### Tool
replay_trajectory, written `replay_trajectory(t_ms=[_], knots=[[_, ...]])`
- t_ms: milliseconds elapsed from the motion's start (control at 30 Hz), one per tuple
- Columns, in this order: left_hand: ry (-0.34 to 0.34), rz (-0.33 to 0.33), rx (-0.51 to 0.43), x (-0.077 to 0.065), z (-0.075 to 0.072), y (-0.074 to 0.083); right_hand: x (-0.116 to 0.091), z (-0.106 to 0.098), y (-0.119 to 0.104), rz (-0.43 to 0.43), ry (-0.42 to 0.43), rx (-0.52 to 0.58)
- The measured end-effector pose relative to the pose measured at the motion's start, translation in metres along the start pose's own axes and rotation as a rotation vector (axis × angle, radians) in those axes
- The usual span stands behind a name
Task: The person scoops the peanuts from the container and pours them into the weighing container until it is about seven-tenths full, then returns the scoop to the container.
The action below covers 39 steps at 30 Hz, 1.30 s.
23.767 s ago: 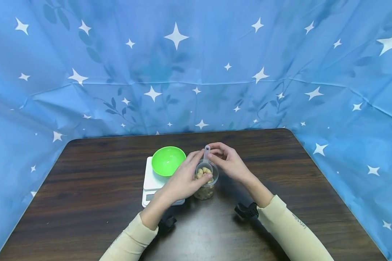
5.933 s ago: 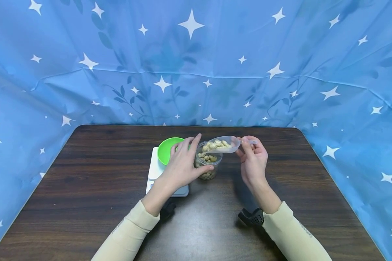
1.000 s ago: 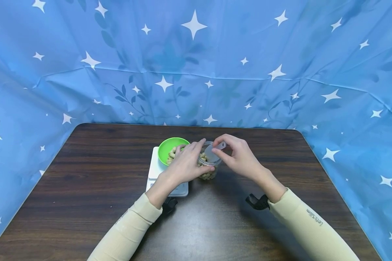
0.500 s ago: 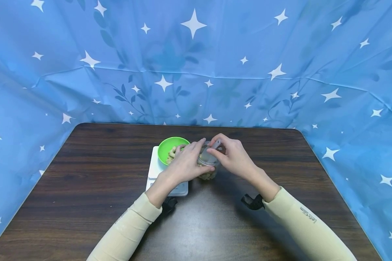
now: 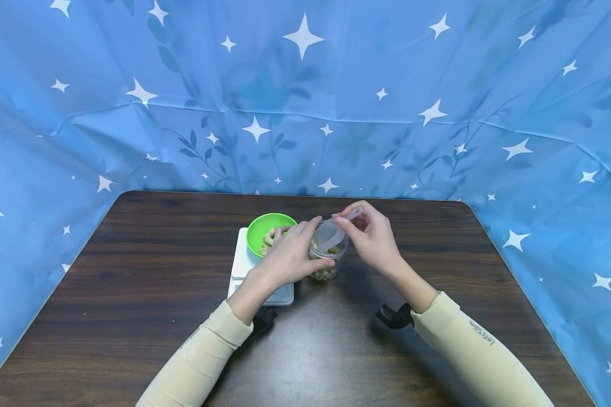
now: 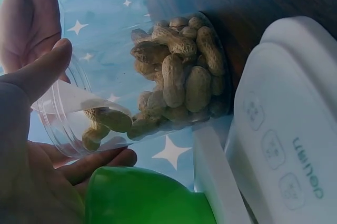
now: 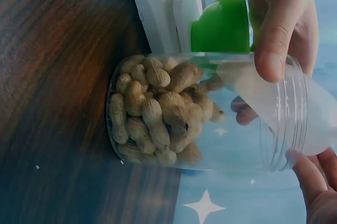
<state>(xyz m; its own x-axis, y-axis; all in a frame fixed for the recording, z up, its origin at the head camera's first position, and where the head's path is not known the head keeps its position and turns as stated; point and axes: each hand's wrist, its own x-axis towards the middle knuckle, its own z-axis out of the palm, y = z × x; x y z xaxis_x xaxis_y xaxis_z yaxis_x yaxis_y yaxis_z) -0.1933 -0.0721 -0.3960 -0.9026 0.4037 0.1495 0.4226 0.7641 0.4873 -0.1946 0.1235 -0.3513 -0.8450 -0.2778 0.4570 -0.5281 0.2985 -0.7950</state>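
My left hand [image 5: 291, 257] grips the clear plastic jar [image 5: 325, 273] near its threaded rim, thumb on the near side. Unshelled peanuts [image 7: 152, 113] fill the lower part of the jar. My right hand [image 5: 374, 237] pinches the handle of a translucent plastic scoop [image 5: 330, 234], whose bowl is tilted down inside the jar's mouth. A few peanuts [image 6: 102, 124] lie at the scoop's tip in the left wrist view. Just left of the jar, a green bowl [image 5: 258, 229] with peanuts [image 5: 267, 242] in it stands on a white kitchen scale [image 5: 240, 263], partly hidden by my left hand.
All of it stands on a dark wood-grain table [image 5: 147, 294], close to its back edge. Behind rises a blue curtain [image 5: 305, 152] with white stars. The scale's front [image 6: 284, 155] faces my left wrist.
Earlier the green bowl was bare; now it holds peanuts. The loaded scoop, held level over the jar before, is now dipped inside; over the last second it shifts slightly. My left hand stays on the jar.
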Motion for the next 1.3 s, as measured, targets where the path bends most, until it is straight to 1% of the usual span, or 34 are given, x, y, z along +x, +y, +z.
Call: replay_trajectory(t_ms=[67, 167, 267, 367, 500, 733, 933, 1100, 1300], knots=[[0.002, -0.001, 0.001, 0.000, 0.000, 0.000, 0.000, 0.000, 0.005, 0.017, 0.010, 0.033], [0.008, 0.000, 0.004, 0.000, 0.000, 0.000, -0.001, 0.000, 0.019, 0.031, 0.031, 0.077], [0.015, 0.003, 0.001, 0.000, 0.000, -0.001, -0.001, 0.002, 0.032, 0.021, 0.049, 0.093], [0.019, 0.005, -0.007, -0.001, 0.001, -0.001, -0.003, 0.002, 0.037, -0.002, 0.065, 0.106], [0.017, 0.008, -0.017, -0.001, 0.002, -0.002, -0.005, 0.002, 0.039, -0.019, 0.085, 0.123], [0.009, 0.008, -0.010, -0.001, 0.002, -0.003, -0.007, 0.000, 0.042, -0.009, 0.103, 0.153], [0.009, 0.014, -0.024, -0.001, 0.002, -0.003, -0.008, 0.001, 0.044, 0.003, 0.132, 0.201], [0.002, 0.013, -0.028, -0.001, 0.002, -0.003, -0.009, 0.003, 0.046, 0.028, 0.167, 0.231], [-0.001, 0.010, -0.036, -0.001, 0.002, -0.004, -0.011, 0.003, 0.048, 0.079, 0.191, 0.298]])
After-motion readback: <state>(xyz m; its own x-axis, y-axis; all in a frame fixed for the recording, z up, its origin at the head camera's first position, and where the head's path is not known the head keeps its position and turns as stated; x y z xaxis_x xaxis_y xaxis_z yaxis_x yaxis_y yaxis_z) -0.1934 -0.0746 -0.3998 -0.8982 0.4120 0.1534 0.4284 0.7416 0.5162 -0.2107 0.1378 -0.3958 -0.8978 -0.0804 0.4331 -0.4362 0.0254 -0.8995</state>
